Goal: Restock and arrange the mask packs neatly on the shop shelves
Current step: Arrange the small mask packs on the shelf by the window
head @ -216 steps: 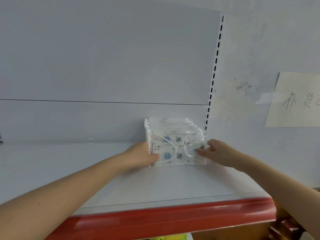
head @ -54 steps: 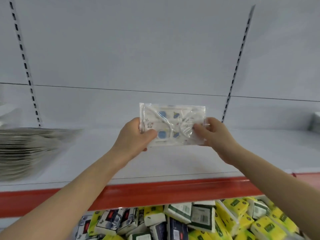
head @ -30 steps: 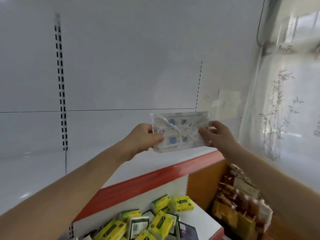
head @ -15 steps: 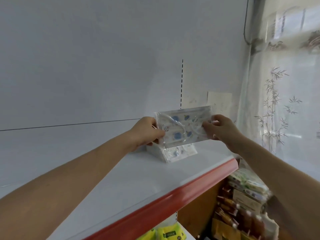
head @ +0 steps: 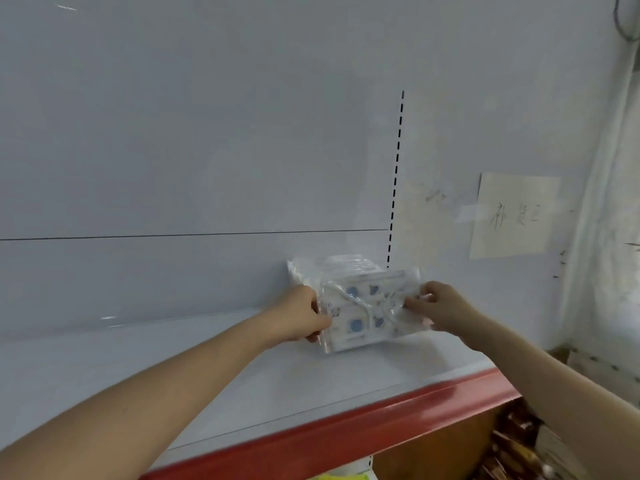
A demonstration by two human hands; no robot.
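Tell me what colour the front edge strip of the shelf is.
Red. The front edge strip runs along the white shelf, clearest in the head view.

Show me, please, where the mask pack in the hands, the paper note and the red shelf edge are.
mask pack [head: 363, 308]: head view, its printed front.
paper note [head: 516, 216]: head view, its middle.
red shelf edge [head: 346, 436]: head view, its front strip.

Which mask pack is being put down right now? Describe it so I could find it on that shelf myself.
Find the white shelf with the red front edge and follow it right to the row of upright packs below the dashed slot strip. The mask pack is the front one, pinched at its ends by the left hand and right hand. Its blue print faces you; the others show only edges.
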